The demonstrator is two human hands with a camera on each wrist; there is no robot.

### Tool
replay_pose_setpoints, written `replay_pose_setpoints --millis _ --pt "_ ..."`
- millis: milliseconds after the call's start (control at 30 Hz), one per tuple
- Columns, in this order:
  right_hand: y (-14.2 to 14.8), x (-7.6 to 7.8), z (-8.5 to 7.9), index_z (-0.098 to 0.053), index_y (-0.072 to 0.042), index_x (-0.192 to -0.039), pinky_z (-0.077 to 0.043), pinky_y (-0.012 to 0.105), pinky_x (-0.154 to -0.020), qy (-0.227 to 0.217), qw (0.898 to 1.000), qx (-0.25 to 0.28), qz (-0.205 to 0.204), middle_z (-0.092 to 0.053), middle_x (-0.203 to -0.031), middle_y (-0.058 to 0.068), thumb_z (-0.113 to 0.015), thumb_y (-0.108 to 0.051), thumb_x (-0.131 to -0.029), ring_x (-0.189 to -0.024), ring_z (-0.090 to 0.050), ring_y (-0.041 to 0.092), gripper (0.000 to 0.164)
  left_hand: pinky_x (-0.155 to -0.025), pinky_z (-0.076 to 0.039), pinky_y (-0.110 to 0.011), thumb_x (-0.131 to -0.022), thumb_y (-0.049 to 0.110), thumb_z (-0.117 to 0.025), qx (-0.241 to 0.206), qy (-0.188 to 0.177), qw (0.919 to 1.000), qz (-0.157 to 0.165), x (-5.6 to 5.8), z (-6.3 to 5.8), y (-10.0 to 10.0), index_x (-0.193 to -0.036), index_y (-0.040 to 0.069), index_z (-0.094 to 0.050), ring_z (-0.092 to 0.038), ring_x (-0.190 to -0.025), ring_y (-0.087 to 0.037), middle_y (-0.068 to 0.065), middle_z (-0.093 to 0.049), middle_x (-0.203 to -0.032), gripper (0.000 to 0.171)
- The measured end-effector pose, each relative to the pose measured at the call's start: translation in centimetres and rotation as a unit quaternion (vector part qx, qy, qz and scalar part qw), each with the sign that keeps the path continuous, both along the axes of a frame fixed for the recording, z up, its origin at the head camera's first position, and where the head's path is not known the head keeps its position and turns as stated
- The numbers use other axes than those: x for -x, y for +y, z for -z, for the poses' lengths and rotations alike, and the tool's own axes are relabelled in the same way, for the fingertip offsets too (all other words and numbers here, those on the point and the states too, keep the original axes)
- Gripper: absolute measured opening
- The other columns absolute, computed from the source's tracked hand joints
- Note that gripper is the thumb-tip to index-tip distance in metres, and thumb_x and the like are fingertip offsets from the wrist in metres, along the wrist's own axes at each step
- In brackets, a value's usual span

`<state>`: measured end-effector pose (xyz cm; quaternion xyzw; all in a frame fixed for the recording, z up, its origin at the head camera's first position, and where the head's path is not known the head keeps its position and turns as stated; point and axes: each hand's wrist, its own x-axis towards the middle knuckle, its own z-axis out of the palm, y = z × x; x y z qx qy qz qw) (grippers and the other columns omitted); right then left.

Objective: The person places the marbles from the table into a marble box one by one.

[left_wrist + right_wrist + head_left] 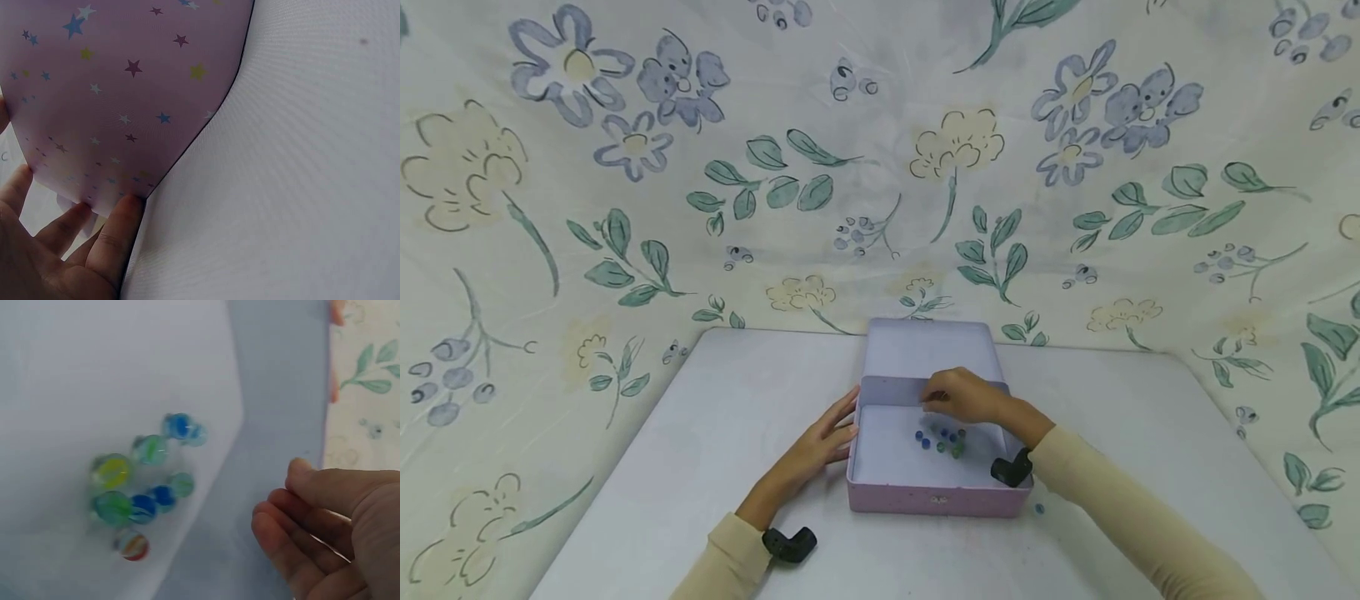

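A lilac tin box point(895, 497) with its lid point(928, 346) raised at the back stands on the table. Inside lie several glass marbles point(941, 447), blue, green, yellow and one red-and-white marble point(133, 545). My left hand point(820, 437) rests its fingertips on the box's left side. In the left wrist view, those fingers point(115, 240) press against a star-patterned outer wall point(125, 94). My right hand point(966, 396) hovers over the back part of the box, beyond the marbles. Its fingers point(281, 544) curl loosely, thumb apart, with nothing visible between them.
A single marble point(1039, 508) lies on the white table point(760, 375), just outside the box's front right corner. A flower-printed cloth point(880, 208) hangs behind the table and along both sides. Each wrist wears a small black camera point(790, 546).
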<state>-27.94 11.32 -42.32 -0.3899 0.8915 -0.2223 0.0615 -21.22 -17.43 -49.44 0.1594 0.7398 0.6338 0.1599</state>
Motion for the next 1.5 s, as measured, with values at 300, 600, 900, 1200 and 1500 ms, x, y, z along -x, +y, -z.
replay_pose_setpoints --millis 300,600,900,1200,1500 --pt "1.9 -1.5 -3.3 -0.076 -0.006 -0.107 -0.059 0.02 -0.081 0.009 1.0 0.028 -0.007 -0.075 -0.102 0.005 -0.071 -0.01 -0.092 -0.092 -0.07 0.013 0.016 -0.109 -0.045 -0.056 -0.107 0.026 -0.045 0.001 0.0 1.0 0.002 0.1 0.4 0.1 -0.16 0.037 -0.016 -0.029 -0.148 -0.046 -0.014 -0.012 -0.168 0.062" --pt "5.4 -3.9 -6.0 -0.075 -0.009 -0.107 -0.06 0.026 -0.083 0.03 0.998 0.047 0.014 -0.075 -0.105 0.007 -0.071 -0.011 -0.092 -0.097 -0.071 0.017 0.016 -0.109 -0.045 -0.057 -0.107 0.025 -0.045 0.006 0.01 0.9999 0.003 0.2 0.1 -0.1 -0.16 0.037 -0.015 -0.028 -0.148 -0.046 -0.013 -0.012 -0.168 0.062" --pt "9.3 -6.3 -6.7 -0.075 -0.01 -0.108 -0.061 0.028 -0.084 0.047 0.996 0.046 0.058 -0.075 -0.104 -0.001 -0.074 -0.007 -0.088 -0.095 -0.07 0.014 0.02 -0.108 -0.045 -0.058 -0.106 0.025 -0.045 0.008 0.008 0.9999 0.0 0.4 0.4 -0.1 -0.16 0.037 -0.016 -0.025 -0.149 -0.046 -0.012 -0.012 -0.169 0.063" --pt "12.8 -8.5 -6.3 -0.075 -0.012 -0.108 -0.06 0.025 -0.081 0.05 0.993 0.057 0.091 -0.075 -0.103 -0.002 -0.076 -0.011 -0.087 -0.091 -0.069 0.006 0.021 -0.107 -0.046 -0.057 -0.107 0.026 -0.044 0.009 0.009 0.9999 0.002 0.2 0.2 0.0 -0.16 0.037 -0.016 -0.028 -0.147 -0.048 -0.014 -0.012 -0.168 0.062" --pt "14.8 -10.3 -3.9 -0.073 -0.01 -0.108 -0.06 0.023 -0.077 0.028 0.993 0.081 0.078 -0.074 -0.101 0.001 -0.076 -0.016 -0.089 -0.088 -0.071 0.013 0.02 -0.107 -0.046 -0.056 -0.107 0.027 -0.045 0.011 0.005 0.9999 -0.003 0.2 0.2 0.1 -0.16 0.037 -0.016 -0.029 -0.147 -0.048 -0.015 -0.013 -0.168 0.062"
